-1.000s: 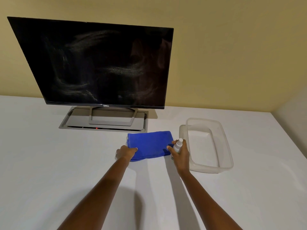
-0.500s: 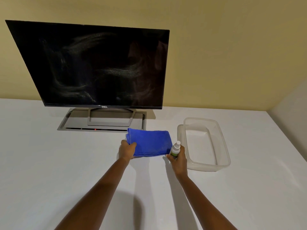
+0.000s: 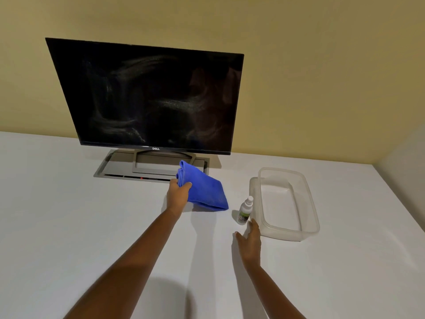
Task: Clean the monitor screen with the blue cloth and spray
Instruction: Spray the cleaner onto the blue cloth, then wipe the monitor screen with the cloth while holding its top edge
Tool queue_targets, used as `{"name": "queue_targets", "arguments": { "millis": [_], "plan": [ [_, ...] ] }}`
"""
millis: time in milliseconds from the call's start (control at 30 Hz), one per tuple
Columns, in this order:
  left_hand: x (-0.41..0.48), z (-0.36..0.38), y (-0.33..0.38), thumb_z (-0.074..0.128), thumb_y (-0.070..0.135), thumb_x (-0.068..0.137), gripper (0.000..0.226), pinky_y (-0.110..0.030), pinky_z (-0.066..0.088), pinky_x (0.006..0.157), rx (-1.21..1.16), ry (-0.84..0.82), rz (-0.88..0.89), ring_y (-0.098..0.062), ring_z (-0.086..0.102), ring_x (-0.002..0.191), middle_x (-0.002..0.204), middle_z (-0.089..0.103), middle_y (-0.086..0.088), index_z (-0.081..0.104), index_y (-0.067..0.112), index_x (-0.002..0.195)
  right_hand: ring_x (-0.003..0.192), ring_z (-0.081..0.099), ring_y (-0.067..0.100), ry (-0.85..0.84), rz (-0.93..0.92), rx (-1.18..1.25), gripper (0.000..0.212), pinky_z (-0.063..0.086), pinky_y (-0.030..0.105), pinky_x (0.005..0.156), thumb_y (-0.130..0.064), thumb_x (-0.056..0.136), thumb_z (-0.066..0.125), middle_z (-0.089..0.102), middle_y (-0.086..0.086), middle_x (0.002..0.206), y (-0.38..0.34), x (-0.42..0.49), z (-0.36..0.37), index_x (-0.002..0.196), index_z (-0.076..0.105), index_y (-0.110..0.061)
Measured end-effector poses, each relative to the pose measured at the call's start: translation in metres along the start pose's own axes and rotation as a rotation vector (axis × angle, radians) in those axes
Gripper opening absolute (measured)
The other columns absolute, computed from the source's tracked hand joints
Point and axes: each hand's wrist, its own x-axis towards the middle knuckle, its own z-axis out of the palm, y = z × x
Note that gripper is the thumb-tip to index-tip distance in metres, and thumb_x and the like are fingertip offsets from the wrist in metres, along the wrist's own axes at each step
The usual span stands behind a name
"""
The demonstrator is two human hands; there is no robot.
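A black monitor (image 3: 149,97) stands at the back of the white table, its dark screen streaked with pale smears. My left hand (image 3: 178,194) grips the left end of the folded blue cloth (image 3: 204,192), which is lifted and tilted, its right end low near the table. The small white spray bottle (image 3: 245,211) stands upright on the table by itself. My right hand (image 3: 250,240) hovers just in front of the bottle, fingers apart, holding nothing.
A clear plastic tub (image 3: 308,210) sits right of the bottle, close to my right hand. The monitor's grey flat stand (image 3: 122,165) lies behind the cloth. The white table (image 3: 69,226) meets a wall at the far right.
My right hand set the spray bottle down and let go, pulling back toward me. My left hand raised the cloth's left end off the table.
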Motion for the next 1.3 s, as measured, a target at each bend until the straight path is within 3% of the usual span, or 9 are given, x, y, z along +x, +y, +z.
{"name": "queue_targets", "arguments": {
  "millis": [167,333,467,633,767,867,1000,1100,1300],
  "plan": [
    [-0.008,-0.007,0.017,0.052,0.011,0.09,0.036,-0.029,0.047,0.066,-0.091,-0.034,0.007,-0.026,0.052,0.09,0.1,0.052,-0.011,0.042,-0.003,0.121,0.137,0.033,0.028,0.006,0.03,-0.033,0.057,0.027,0.031,0.11,-0.002,0.09,0.053,0.035,0.016,0.147,-0.001,-0.014,0.002,0.14,0.028,0.001],
    [-0.016,-0.021,0.036,0.052,0.01,0.089,0.035,-0.028,0.046,0.064,-0.149,-0.097,0.033,-0.016,0.052,0.07,0.086,0.054,-0.007,0.043,-0.003,0.121,0.127,0.043,0.031,0.086,0.047,-0.091,0.043,0.033,0.033,0.104,-0.004,0.094,0.045,0.043,0.021,0.136,-0.009,-0.028,0.014,0.135,0.037,0.004],
    [-0.027,-0.047,0.046,0.052,0.01,0.09,0.037,-0.028,0.047,0.063,-0.268,-0.139,0.013,-0.019,0.054,0.076,0.103,0.052,-0.013,0.042,-0.002,0.123,0.116,0.052,0.031,0.091,0.066,-0.072,0.031,0.037,0.031,0.096,-0.007,0.097,0.037,0.056,0.02,0.125,-0.026,-0.04,0.037,0.122,0.052,0.003],
    [-0.041,-0.091,0.047,0.05,0.01,0.09,0.039,-0.032,0.05,0.067,-0.427,-0.192,-0.068,-0.026,0.057,0.085,0.11,0.053,-0.016,0.041,-0.001,0.126,0.082,0.06,0.037,-0.124,0.383,0.494,0.052,0.05,0.044,0.081,-0.041,0.099,0.031,0.061,0.025,0.099,-0.076,-0.053,0.07,0.112,0.052,0.005],
    [-0.047,-0.132,0.042,0.051,0.01,0.089,0.039,-0.034,0.051,0.069,-0.488,-0.2,-0.115,-0.022,0.057,0.076,0.107,0.055,-0.016,0.042,0.0,0.125,0.097,0.057,0.039,-0.24,0.444,0.823,0.067,0.048,0.042,0.08,-0.058,0.093,0.022,0.057,0.023,0.108,-0.107,-0.065,0.086,0.115,0.049,-0.001],
    [-0.049,-0.163,0.036,0.051,0.011,0.088,0.034,-0.033,0.051,0.065,-0.535,-0.212,-0.135,-0.022,0.057,0.076,0.107,0.054,-0.016,0.043,0.003,0.12,0.1,0.059,0.035,-0.263,0.383,0.9,0.05,0.048,0.04,0.086,-0.04,0.097,0.038,0.057,0.019,0.115,-0.128,-0.077,0.094,0.125,0.047,0.001],
    [-0.047,-0.199,0.025,0.05,0.012,0.087,0.023,-0.032,0.05,0.062,-0.471,-0.214,-0.121,-0.022,0.056,0.078,0.103,0.054,-0.012,0.045,0.008,0.109,0.082,0.061,0.025,-0.267,0.33,0.882,0.03,0.047,0.04,0.088,-0.007,0.094,0.048,0.062,0.015,0.093,-0.154,-0.088,0.105,0.122,0.05,0.004],
    [-0.04,-0.22,0.017,0.048,0.013,0.088,0.019,-0.031,0.05,0.062,-0.357,-0.185,-0.099,-0.024,0.055,0.084,0.104,0.052,-0.011,0.045,0.008,0.107,0.081,0.062,0.025,-0.218,0.287,0.872,0.022,0.047,0.04,0.087,-0.002,0.093,0.048,0.062,0.015,0.09,-0.172,-0.092,0.113,0.114,0.053,0.003],
    [-0.019,-0.236,0.009,0.048,0.012,0.09,0.026,-0.042,0.041,0.084,-0.09,-0.036,-0.139,-0.035,0.048,0.1,0.113,0.048,-0.018,0.044,-0.001,0.112,0.079,0.064,0.023,-0.176,0.107,0.764,0.01,0.051,0.035,0.077,-0.004,0.091,0.052,0.064,0.012,0.084,-0.209,-0.098,0.132,0.086,0.061,-0.005]
  ]
}}
